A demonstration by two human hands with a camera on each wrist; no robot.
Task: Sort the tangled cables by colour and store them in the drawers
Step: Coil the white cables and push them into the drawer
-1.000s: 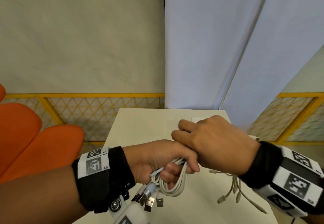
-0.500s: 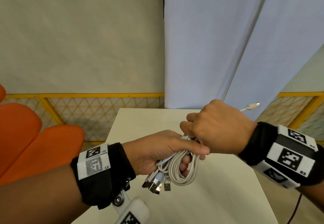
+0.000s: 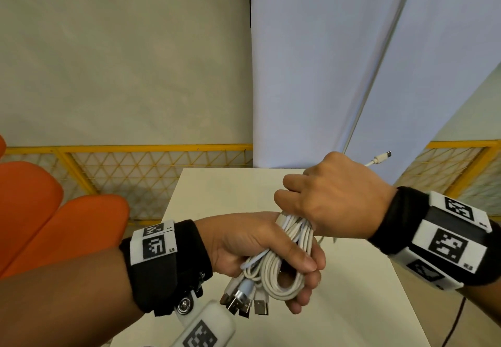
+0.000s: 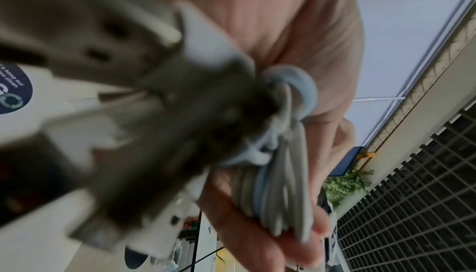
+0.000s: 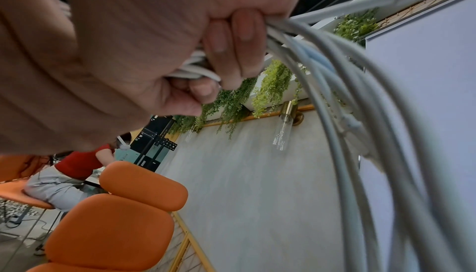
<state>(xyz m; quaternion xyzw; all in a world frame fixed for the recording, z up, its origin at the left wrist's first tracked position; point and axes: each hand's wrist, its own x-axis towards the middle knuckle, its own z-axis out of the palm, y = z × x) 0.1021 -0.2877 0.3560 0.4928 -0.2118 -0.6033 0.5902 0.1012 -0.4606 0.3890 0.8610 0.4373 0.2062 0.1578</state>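
A bundle of white cables [image 3: 282,268] is held above the cream table [image 3: 222,192]. My left hand [image 3: 271,260] grips the looped lower part, thumb across the coil, with several USB plugs [image 3: 244,302] dangling below the palm. My right hand [image 3: 325,197] is closed in a fist round the upper end of the same bundle. One white plug end [image 3: 381,159] sticks out behind the right hand. The left wrist view shows the coil [image 4: 278,191] lying across my fingers. The right wrist view shows cable strands [image 5: 360,113] running out of my curled fingers [image 5: 231,38]. No drawers are in view.
A yellow mesh fence [image 3: 130,173] runs behind the table. An orange chair [image 3: 54,219] stands at the left. White panels [image 3: 325,61] rise behind the table. A thin black cord [image 3: 455,322] hangs at the table's right edge. A seated person [image 5: 67,174] is far off.
My right hand has risen and pulled the loose cable ends off the table into the bundle. The left hand has shifted its thumb over the coil. No cables lie on the table now.
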